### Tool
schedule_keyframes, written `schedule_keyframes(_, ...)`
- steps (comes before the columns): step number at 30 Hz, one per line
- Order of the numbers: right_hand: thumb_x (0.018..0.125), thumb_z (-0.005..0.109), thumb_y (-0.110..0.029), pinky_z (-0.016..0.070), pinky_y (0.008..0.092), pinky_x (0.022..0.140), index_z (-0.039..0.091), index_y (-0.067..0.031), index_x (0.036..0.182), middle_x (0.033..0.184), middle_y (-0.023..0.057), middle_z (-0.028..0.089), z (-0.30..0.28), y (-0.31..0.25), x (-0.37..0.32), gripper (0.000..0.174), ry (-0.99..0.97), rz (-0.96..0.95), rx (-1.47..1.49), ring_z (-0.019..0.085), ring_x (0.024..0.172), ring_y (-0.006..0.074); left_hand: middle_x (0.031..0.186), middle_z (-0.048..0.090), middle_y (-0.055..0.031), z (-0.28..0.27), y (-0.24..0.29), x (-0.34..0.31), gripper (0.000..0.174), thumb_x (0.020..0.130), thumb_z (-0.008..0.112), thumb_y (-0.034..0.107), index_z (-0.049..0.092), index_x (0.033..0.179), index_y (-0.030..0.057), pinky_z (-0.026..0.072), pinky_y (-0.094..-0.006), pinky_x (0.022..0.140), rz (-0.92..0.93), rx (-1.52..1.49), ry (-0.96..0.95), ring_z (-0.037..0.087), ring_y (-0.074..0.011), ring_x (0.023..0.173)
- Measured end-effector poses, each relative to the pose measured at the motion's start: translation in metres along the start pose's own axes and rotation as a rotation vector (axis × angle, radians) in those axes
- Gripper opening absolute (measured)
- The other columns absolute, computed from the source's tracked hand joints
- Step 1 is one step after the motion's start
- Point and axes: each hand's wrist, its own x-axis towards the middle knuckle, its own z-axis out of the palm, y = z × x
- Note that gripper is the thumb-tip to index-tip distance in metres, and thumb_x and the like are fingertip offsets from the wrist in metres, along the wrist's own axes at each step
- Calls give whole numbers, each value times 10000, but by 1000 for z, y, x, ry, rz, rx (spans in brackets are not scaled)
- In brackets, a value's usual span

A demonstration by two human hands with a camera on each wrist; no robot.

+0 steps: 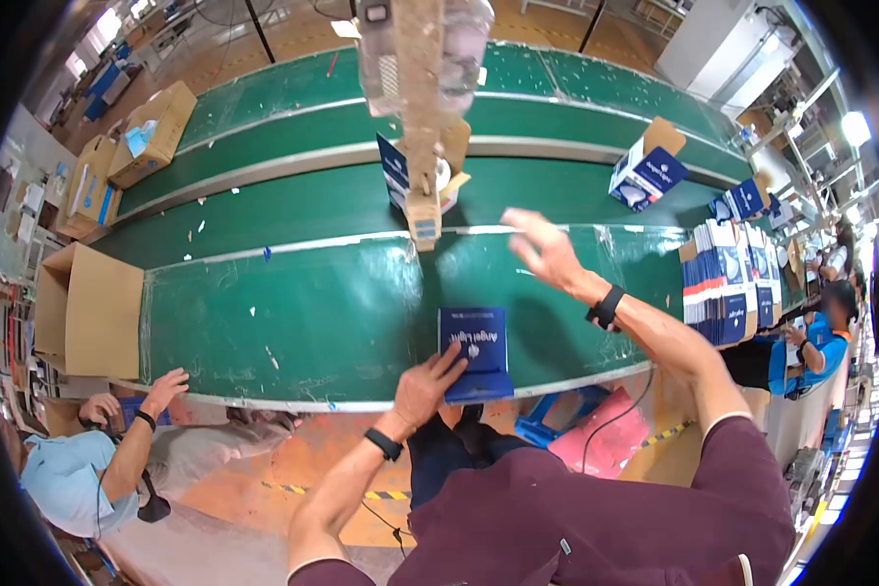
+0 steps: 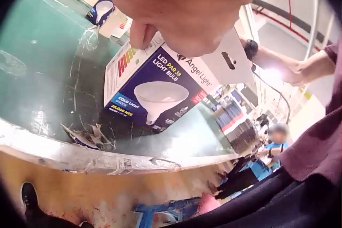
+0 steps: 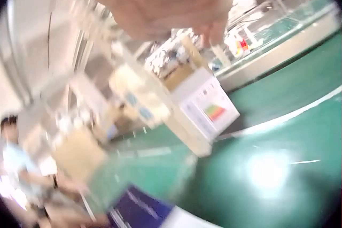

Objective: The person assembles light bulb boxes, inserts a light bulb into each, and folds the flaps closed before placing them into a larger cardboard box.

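Observation:
On the green bench, near its front edge, stands a blue and white light-bulb box [image 1: 473, 337], with a flap toward the person. My left hand [image 1: 422, 393] holds this box by its left side, fingers lying over the blue face. The left wrist view shows the hand [image 2: 187, 3] over the printed box [image 2: 160, 91], a white hang tab sticking out beside it. My right hand [image 1: 555, 259] is in the air above the bench, to the right of the box, fingers spread and holding nothing. The right wrist view is blurred, with the hand [image 3: 165, 3] at its top.
An opened box [image 1: 393, 171] stands behind the upright post [image 1: 423, 127]. Another open box [image 1: 648, 176] is on the belt at the back right. Stacked flat cartons [image 1: 718, 283] stand at the right; a brown carton [image 1: 103, 313] is at the left, near a seated person [image 1: 73, 474].

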Motion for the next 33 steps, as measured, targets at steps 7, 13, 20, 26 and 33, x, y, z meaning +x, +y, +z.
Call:
schedule_keyframes(7,916,785,-446,525,424,1066,523,7,1514,1427,226,649,74,41,151,794,217,563,96,680,1229,355,1390,697,-172,-94,-95,-49,570,766,742,8,731,1327,109,627,-430,886,-246,222,313,765,-358,1066)
schedule_keyframes(13,931,688,-334,559,462,808,718,-26,1176,1024,236,764,129,136,183,394,350,478,-17,719,881,360,1603,518,-156,-152,-261,-59,719,778,601,-137,690,1423,168,547,-427,1046,-748,336,494,620,-387,1341)
schedule_keyframes(20,1013,649,-147,575,278,627,682,32,1248,939,73,756,4,33,43,298,423,738,153,703,721,122,1694,315,-281,-147,-314,-28,619,1016,649,85,441,1594,11,418,-455,1184,-937,322,734,459,-465,1473)
schedule_keyframes(26,1066,584,-72,657,361,781,538,90,1200,1068,195,729,-9,-114,-77,216,582,1157,616,781,896,258,1633,369,-309,-52,-65,43,766,958,758,218,396,1579,-48,331,-491,1239,-763,-599,300,416,-457,1485)
schedule_keyframes(33,970,772,-195,598,404,957,564,39,1405,1230,201,727,-38,-199,-140,535,108,826,562,739,1098,297,1607,455,-227,18,81,127,720,851,791,148,517,1497,-11,283,-606,1232,-47,-107,65,355,-457,1525)
